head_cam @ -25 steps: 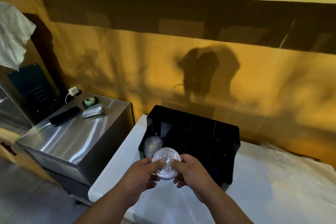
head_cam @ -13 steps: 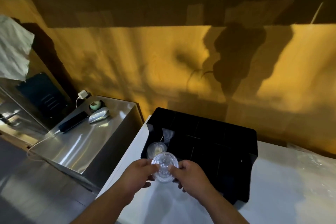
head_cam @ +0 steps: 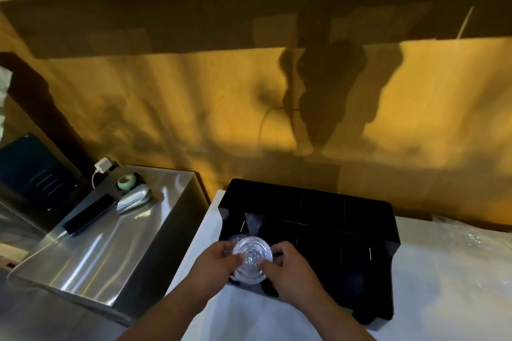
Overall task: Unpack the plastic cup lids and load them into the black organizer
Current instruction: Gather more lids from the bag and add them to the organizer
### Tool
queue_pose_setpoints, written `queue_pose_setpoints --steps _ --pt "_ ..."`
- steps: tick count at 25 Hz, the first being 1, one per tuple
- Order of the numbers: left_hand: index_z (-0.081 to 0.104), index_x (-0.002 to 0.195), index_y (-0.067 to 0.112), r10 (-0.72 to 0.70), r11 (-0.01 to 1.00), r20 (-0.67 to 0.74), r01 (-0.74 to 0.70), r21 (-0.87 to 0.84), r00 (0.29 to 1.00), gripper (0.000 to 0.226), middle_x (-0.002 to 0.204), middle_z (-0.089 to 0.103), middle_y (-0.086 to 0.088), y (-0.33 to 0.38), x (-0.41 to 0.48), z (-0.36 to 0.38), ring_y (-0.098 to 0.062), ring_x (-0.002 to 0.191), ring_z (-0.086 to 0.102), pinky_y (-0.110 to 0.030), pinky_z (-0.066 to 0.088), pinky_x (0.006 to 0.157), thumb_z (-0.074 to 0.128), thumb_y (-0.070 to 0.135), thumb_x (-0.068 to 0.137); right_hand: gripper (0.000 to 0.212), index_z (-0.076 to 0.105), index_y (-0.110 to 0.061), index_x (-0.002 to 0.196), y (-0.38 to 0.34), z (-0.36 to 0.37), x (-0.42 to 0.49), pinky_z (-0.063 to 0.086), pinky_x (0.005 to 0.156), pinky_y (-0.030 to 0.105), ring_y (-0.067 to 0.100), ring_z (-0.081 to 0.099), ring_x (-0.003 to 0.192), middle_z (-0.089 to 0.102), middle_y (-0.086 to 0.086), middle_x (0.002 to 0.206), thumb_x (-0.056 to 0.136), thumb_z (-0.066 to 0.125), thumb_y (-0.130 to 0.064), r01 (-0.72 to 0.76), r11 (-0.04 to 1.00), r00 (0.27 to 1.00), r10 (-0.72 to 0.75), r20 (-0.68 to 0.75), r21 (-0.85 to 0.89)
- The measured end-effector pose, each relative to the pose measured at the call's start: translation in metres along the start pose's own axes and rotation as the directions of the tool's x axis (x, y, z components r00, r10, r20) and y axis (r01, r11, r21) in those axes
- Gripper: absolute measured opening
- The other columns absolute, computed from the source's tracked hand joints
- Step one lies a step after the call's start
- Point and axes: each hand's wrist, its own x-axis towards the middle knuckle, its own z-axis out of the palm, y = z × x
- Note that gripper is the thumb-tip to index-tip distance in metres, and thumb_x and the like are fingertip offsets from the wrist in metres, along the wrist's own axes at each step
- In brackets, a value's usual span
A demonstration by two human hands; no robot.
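A stack of clear plastic cup lids is held between both my hands over the front-left compartment of the black organizer. My left hand grips the stack's left edge and my right hand grips its right edge. The organizer stands on a white counter against the yellow wall, with several dark compartments. The stack covers the front-left slot, so its contents are hidden.
Crumpled clear plastic wrapping lies on the counter at the right. A steel unit at the left carries a black phone, a metal scoop, a tape roll and a white charger.
Both hands have carried the lid stack forward and down onto the organizer's front-left compartment, covering the lids seen there before. The camera has tilted further down.
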Motion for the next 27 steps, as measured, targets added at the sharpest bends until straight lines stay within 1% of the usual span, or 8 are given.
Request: queue_pose_setpoints --steps 4,8,12,14,16,20,24,27 --pt "0.07 0.124 0.019 0.062 0.998 0.086 -0.062 -0.006 0.994 0.027 0.114 0.079 -0.003 -0.005 0.03 -0.022 -0.02 0.099 0.077 -0.038 0.065 0.086 0.071 0.015 0.097 0.019 0.065 -0.031 0.101 -0.014 0.026 0.006 0.056 0.074 0.028 0.01 0.069 0.081 0.072 -0.003 0.093 0.09 0.077 -0.04 -0.036 0.999 0.992 0.034 -0.12 -0.012" --pt "0.069 0.12 0.021 0.138 0.988 0.138 -0.145 0.043 0.981 0.023 0.109 0.076 0.002 -0.007 0.05 -0.056 -0.012 0.091 0.074 -0.023 0.06 0.065 0.07 0.016 0.097 0.02 0.066 -0.023 0.105 -0.04 0.064 0.006 0.053 0.061 0.027 0.012 0.067 0.072 0.074 0.003 0.096 0.092 0.077 -0.032 -0.12 0.99 0.969 0.132 -0.21 0.072" --pt "0.057 0.126 0.027 0.206 0.967 0.185 -0.229 0.113 0.961 0.031 0.109 0.07 0.001 -0.005 0.069 -0.081 -0.017 0.097 0.07 -0.033 0.059 0.083 0.069 0.024 0.098 0.025 0.062 -0.018 0.11 -0.059 0.088 0.013 0.049 0.057 0.031 0.016 0.063 0.064 0.074 0.008 0.09 0.093 0.076 -0.029 -0.166 0.977 0.947 0.196 -0.256 0.135" --pt "0.052 0.126 0.03 0.216 0.956 0.202 -0.249 0.156 0.955 0.032 0.108 0.069 0.0 -0.004 0.072 -0.082 -0.017 0.093 0.07 -0.028 0.056 0.073 0.07 0.028 0.098 0.03 0.058 -0.022 0.114 -0.059 0.091 0.018 0.049 0.058 0.032 0.016 0.063 0.063 0.07 0.004 0.084 0.092 0.075 -0.031 -0.189 0.975 0.936 0.216 -0.279 0.12" --pt "0.054 0.119 0.031 0.27 0.92 0.171 -0.306 0.245 0.948 0.027 0.11 0.067 0.001 -0.003 0.074 -0.077 -0.016 0.091 0.069 -0.026 0.053 0.067 0.07 0.032 0.098 0.036 0.051 -0.028 0.117 -0.053 0.087 0.023 0.049 0.056 0.032 0.013 0.063 0.06 0.069 0.001 0.077 0.091 0.075 -0.034 -0.189 0.979 0.931 0.201 -0.305 0.07" --pt "0.058 0.109 0.032 0.381 0.848 0.102 -0.391 0.357 0.919 0.015 0.113 0.062 0.004 -0.001 0.082 -0.063 -0.015 0.094 0.066 -0.031 0.059 0.077 0.067 0.034 0.099 0.037 0.043 -0.038 0.115 -0.04 0.081 0.037 0.042 0.044 0.022 0.004 0.059 0.045 0.067 0.0 0.063 0.091 0.071 -0.043 -0.177 0.977 0.939 0.13 -0.317 -0.123" --pt "0.06 0.105 0.031 0.46 0.749 0.125 -0.459 0.478 0.879 0.003 0.109 0.061 0.004 -0.008 0.084 -0.057 -0.014 0.086 0.065 -0.036 0.061 0.08 0.059 0.031 0.102 0.034 0.039 -0.039 0.118 -0.03 0.081 0.045 0.036 0.044 0.022 0.008 0.06 0.051 0.066 -0.003 0.068 0.094 0.061 -0.05 -0.138 0.932 0.958 0.039 -0.286 -0.335" --pt "0.06 0.106 0.029 0.495 0.674 0.187 -0.511 0.534 0.849 0.006 0.111 0.059 0.002 -0.015 0.088 -0.056 -0.014 0.085 0.065 -0.033 0.058 0.08 0.056 0.031 0.103 0.025 0.048 -0.035 0.118 -0.025 0.084 0.047 0.046 0.055 0.031 0.011 0.058 0.064 0.064 -0.004 0.08 0.096 0.059 -0.039 -0.041 0.924 0.966 -0.06 -0.25 -0.38"
